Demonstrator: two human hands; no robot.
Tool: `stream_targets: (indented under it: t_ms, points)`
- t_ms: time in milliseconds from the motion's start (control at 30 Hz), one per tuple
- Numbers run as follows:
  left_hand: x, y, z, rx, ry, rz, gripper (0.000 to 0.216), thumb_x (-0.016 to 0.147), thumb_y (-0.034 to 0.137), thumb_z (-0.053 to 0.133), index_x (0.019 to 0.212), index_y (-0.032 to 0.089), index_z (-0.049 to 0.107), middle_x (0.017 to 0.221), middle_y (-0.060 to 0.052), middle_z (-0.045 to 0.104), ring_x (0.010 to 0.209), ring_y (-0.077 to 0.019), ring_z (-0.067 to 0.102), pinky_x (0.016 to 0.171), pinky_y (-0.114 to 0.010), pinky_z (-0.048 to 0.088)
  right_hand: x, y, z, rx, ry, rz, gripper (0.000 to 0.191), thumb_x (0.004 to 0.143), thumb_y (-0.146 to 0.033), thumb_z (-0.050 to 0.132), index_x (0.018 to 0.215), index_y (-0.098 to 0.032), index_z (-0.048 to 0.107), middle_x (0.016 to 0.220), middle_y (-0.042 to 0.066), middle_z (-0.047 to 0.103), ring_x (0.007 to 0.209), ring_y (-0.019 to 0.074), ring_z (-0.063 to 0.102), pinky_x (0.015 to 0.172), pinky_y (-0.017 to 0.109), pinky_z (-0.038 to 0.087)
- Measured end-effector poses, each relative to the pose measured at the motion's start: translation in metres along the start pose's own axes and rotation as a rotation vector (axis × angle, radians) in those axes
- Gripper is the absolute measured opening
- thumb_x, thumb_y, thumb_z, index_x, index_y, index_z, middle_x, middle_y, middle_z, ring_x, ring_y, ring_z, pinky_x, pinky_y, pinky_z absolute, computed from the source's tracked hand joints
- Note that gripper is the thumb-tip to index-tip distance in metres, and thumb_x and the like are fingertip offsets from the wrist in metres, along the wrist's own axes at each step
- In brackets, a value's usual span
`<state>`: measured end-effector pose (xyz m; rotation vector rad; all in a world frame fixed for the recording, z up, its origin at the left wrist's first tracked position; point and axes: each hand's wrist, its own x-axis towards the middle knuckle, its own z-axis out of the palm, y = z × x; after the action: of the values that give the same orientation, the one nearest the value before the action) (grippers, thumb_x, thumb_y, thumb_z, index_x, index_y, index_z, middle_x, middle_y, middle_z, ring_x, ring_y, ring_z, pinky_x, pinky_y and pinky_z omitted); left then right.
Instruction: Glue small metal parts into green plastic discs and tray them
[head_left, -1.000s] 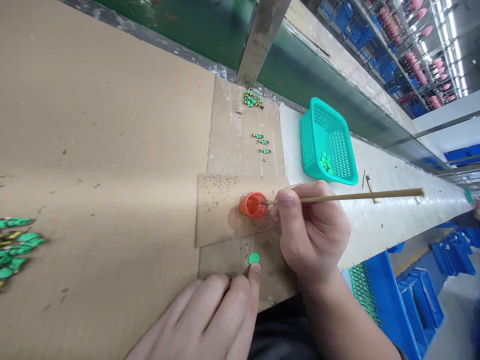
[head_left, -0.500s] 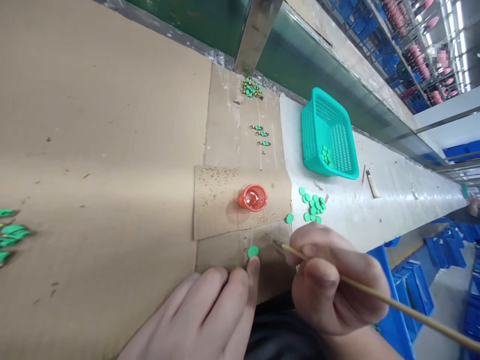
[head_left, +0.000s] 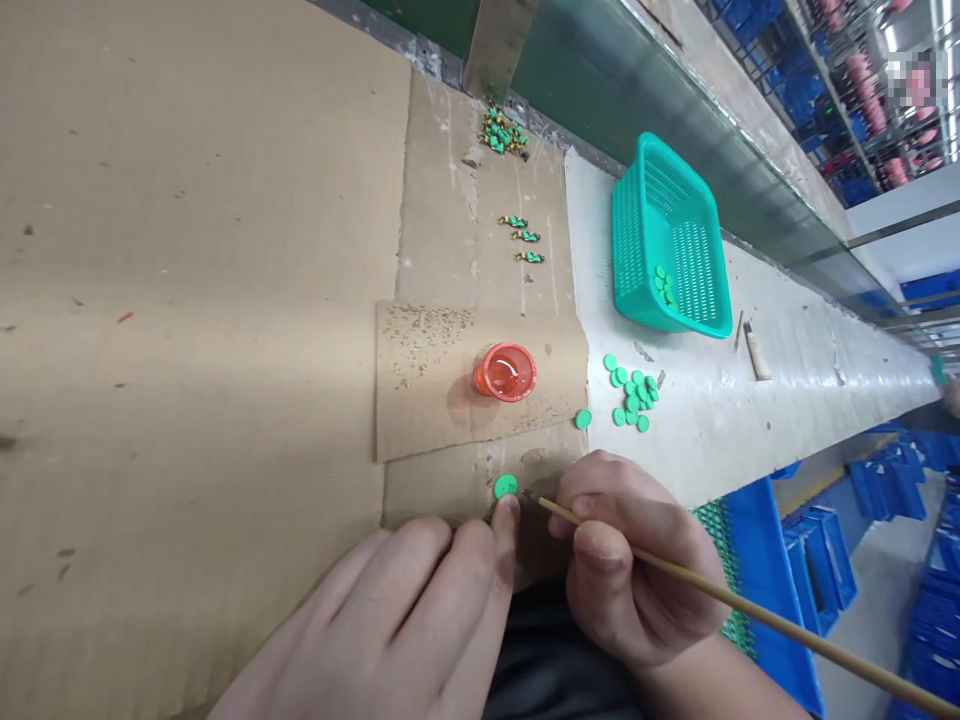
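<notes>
On a cardboard-covered workbench [head_left: 187, 250], one green disc [head_left: 505, 484] is pressed down by one fingertip of the left hand [head_left: 420, 610], whose grip otherwise cannot be told. One paintbrush [head_left: 750, 606] is pinched by the right hand [head_left: 645, 560], tip just beside the disc. One red cup [head_left: 483, 379], one basket [head_left: 628, 250] and three lined-up green-and-gold pieces [head_left: 526, 237] are set beyond

A round, bright green disc [head_left: 506, 487] with small dark marks lies flat on the brown counter [head_left: 431, 488], its near edge covered. Just beside it, apart, is the dark tip of a slim, tan-handled brush [head_left: 750, 607], held aslant.
</notes>
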<state>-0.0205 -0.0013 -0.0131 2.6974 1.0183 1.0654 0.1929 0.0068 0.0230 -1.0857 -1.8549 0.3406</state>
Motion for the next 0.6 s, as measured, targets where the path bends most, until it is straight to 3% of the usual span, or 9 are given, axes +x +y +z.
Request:
stream_targets:
  t_ms: [400,600]
  points:
    - [-0.0034,0.0007,0.0013,0.001,0.001,-0.004,0.027,0.113,0.003,0.056,0.126,0.006,0.079,0.090,-0.006,0.066,0.091,-0.0269,0.063,0.067,-0.045,0.045,0.0066,-0.0005,-0.0015,0.000,-0.071,-0.005,0.008,0.121,-0.016,0.059,0.120,-0.018,0.068,0.087,0.002,0.069,0.068,0.0156,0.068,0.057,0.031,0.060]
    - [-0.0024,0.0022,-0.0007,0.011,0.000,-0.014,0.025,0.113,0.005,0.058,0.126,0.007,0.080,0.090,-0.006,0.068,0.090,-0.0261,0.063,0.066,-0.045,0.044,0.0025,-0.0003,-0.0027,-0.009,-0.032,0.039,0.011,0.121,-0.018,0.059,0.116,-0.020,0.069,0.088,0.003,0.072,0.070,0.0168,0.070,0.059,0.033,0.061]
